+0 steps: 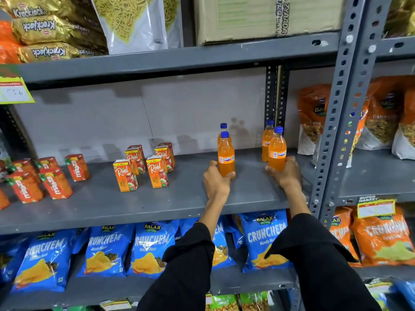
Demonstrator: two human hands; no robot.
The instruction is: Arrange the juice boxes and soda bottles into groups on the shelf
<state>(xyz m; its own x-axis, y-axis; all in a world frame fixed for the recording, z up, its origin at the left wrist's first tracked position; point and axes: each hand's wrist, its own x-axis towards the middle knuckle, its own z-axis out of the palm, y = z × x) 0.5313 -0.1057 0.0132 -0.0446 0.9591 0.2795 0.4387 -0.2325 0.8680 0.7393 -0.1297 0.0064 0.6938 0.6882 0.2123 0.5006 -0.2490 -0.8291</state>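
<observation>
On the grey middle shelf [112,205] stand orange Fanta soda bottles with blue caps. My left hand [215,179] grips the base of the front left bottle [226,154], with another bottle [223,129] right behind it. My right hand [286,172] holds the front right bottle [277,149], and a further bottle [267,140] stands behind that one. Orange Real apple juice boxes [143,167] form a group at mid-shelf. Red Maaza juice boxes [45,178] cluster at the left end.
Blue Crunchem chip bags [105,248] fill the shelf below. Orange snack bags [314,117] stand right of the bottles past the perforated steel upright [339,104]. Krackjack packs [42,28] and a cardboard box [265,16] sit on the shelf above.
</observation>
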